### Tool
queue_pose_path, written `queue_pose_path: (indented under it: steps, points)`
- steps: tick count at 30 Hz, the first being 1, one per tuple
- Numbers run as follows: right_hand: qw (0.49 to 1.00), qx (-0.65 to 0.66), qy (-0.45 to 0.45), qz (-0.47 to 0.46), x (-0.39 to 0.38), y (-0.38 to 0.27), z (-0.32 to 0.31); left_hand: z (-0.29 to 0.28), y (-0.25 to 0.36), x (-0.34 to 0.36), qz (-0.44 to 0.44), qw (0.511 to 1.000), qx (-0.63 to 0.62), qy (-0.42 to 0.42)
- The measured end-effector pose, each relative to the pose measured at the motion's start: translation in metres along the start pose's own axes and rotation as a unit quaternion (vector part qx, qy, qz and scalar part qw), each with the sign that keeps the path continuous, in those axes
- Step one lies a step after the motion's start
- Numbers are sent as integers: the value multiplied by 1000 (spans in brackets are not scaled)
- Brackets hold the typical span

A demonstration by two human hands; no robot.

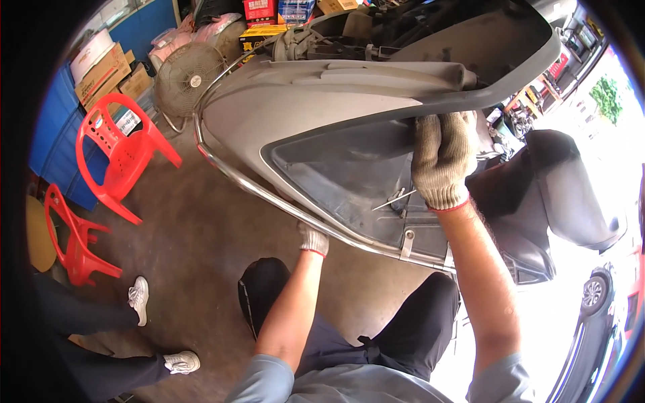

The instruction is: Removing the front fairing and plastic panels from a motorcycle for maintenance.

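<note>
A large grey plastic scooter body panel [336,101] fills the upper middle of the view, with a chrome rail [269,195] running along its lower edge. My right hand [443,158], in a knitted work glove, grips the panel's dark upper edge on the right. My left hand [314,240], also gloved, reaches up from below and holds the underside of the panel at the chrome rail; its fingers are mostly hidden behind the rail. A thin metal rod [396,198] sticks out inside the panel's dark inner recess, just left of my right wrist.
Two red plastic chairs [117,151] stand at left by a blue wall. A floor fan [185,77] and cardboard boxes [107,70] sit behind. Another person's legs in white shoes [139,299] are at lower left. A dark scooter seat [571,188] and a car [594,295] lie right.
</note>
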State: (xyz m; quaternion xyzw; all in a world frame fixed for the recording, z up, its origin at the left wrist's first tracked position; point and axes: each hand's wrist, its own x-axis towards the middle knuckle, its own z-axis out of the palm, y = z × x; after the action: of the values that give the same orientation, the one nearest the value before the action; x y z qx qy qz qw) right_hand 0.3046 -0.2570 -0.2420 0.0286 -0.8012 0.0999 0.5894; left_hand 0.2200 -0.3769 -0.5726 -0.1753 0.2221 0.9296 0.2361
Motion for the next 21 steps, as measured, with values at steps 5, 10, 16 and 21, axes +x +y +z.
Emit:
queue_pose_path:
  steps: [5, 10, 16, 21]
  points:
    - [1000, -2, 21, -10, 2, -1, -1, -18, -22, 11, 3, 991, 17, 135]
    - [999, -11, -9, -32, 3, 6, -4, -7, 3, -9, -19, 993, 112, -14]
    - [999, -25, -20, -44, 7, 11, -12, 47, 69, -48, 26, 996, 58, -69]
    - [999, 13, 15, -32, 4, 11, -12, 56, 97, -71, 126, 963, 101, -218]
